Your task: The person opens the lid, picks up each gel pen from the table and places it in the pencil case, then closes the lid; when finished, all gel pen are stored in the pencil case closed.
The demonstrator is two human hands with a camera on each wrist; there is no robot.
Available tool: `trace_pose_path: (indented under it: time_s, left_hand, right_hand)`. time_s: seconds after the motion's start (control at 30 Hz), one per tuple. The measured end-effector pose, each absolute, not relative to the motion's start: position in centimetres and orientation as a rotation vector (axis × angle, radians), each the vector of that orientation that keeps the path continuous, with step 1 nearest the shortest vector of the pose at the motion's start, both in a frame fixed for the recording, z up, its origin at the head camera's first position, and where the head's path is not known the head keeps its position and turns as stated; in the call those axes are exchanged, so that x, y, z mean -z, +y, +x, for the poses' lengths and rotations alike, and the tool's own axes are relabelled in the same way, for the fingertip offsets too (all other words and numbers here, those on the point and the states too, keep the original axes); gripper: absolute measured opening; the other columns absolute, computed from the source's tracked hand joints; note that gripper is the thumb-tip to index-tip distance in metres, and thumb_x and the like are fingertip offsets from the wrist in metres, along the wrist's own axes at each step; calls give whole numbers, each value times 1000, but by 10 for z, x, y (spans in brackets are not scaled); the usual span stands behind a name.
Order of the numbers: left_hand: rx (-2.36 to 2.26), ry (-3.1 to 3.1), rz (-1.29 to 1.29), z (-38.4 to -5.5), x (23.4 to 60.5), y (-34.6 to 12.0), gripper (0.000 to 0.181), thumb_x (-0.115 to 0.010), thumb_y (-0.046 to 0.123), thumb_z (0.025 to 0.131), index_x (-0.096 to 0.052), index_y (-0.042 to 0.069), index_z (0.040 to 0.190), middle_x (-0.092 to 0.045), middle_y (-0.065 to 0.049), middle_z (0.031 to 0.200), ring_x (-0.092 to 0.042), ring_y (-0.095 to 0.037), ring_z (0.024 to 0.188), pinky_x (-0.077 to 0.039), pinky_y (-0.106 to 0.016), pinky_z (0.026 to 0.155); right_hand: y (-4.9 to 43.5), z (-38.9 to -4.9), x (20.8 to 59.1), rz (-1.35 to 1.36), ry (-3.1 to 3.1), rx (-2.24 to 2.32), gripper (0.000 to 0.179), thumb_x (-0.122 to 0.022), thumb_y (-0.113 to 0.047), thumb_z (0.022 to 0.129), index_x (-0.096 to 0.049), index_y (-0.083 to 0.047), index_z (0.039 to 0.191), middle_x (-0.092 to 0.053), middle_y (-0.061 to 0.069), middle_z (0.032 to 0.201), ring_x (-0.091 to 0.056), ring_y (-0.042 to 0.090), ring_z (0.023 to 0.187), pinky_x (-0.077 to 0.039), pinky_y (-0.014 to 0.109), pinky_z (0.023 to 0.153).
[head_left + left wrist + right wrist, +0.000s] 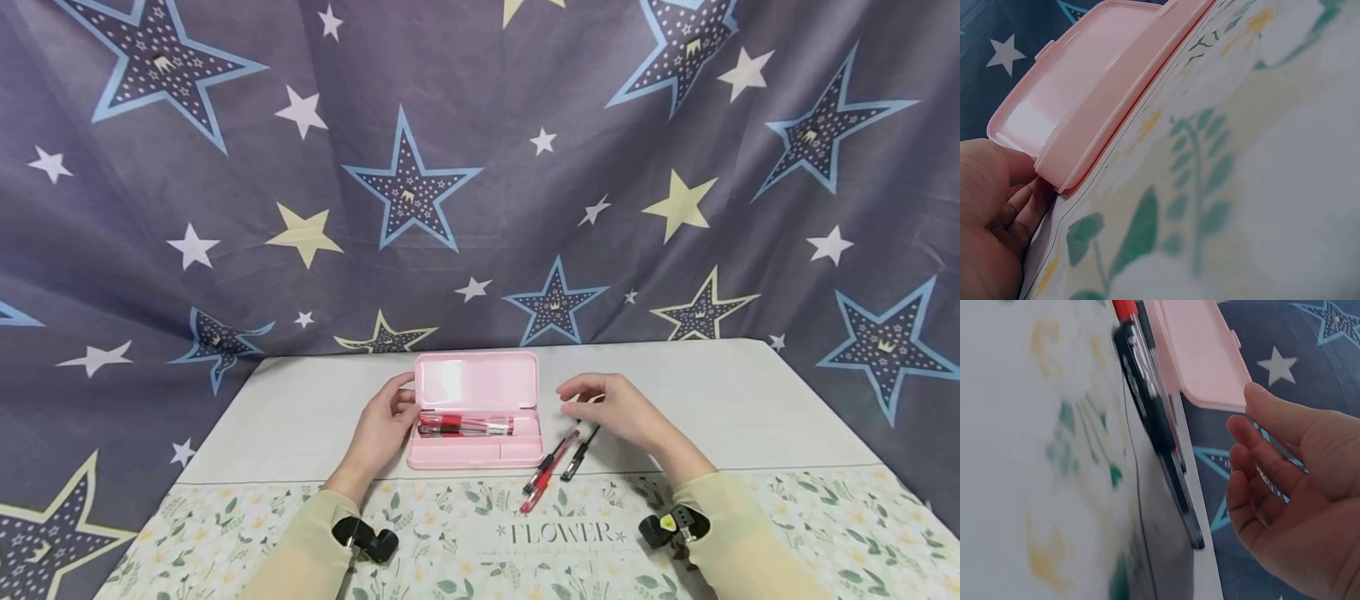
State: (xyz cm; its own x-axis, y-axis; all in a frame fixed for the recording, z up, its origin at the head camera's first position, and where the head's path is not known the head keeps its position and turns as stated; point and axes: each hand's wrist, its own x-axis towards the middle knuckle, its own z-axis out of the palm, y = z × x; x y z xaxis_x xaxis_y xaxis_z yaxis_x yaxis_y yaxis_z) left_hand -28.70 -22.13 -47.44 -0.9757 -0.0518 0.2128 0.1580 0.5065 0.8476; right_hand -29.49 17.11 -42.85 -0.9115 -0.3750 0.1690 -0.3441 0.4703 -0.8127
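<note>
A pink pencil case (476, 454) lies on the table with its lid (487, 381) raised. Several red and black pens (457, 425) are in its rear compartment; the front compartments hold nothing. My left hand (382, 425) grips the left end of the case, thumb at its corner in the left wrist view and the other fingers bent beside it. To the right of the case, my right hand (618, 408) hovers with loosely bent fingers and nothing between them. Below it lie a black pen (576, 461), a red pen (536, 497) and another black-gripped pen (551, 461).
A white and floral cloth (420, 533) with the word FLOWER covers the table. Behind the table's far edge hangs a dark star-patterned curtain (480, 233). Both wrists wear black camera mounts (367, 537).
</note>
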Motion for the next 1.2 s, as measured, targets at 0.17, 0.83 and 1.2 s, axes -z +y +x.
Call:
trace_pose_path:
  time_s: [0.17,0.83,1.2]
  left_hand:
    - [1465,-2542,-99,-287,474,-222,56,-67,0,107,-54,9,160,-76,-12,119,-73,-23,103,-56,-34,94]
    - [1446,-2539,-102,-288,475,-221,55,-68,-1,106,-55,7,159,-76,-13,119,-72,-22,103,-54,-43,99]
    - [1456,-2535,-98,-287,475,-221,55,-68,0,106,-55,7,159,-77,-12,119,-73,-23,104,-54,-42,99]
  right_hand:
    - [186,-297,430,-656,2673,1435,27,-83,-14,101,-81,-3,125,-79,8,117,-71,26,103,-57,31,82]
    - [225,-305,443,-608,2599,1459,31,-82,-16,101,-78,-1,129,-78,13,121,-72,29,111,-55,30,90]
    - [233,-308,451,-579,2612,1400,32,-84,-18,100,-79,-4,129,-76,12,127,-68,26,115,-52,27,96]
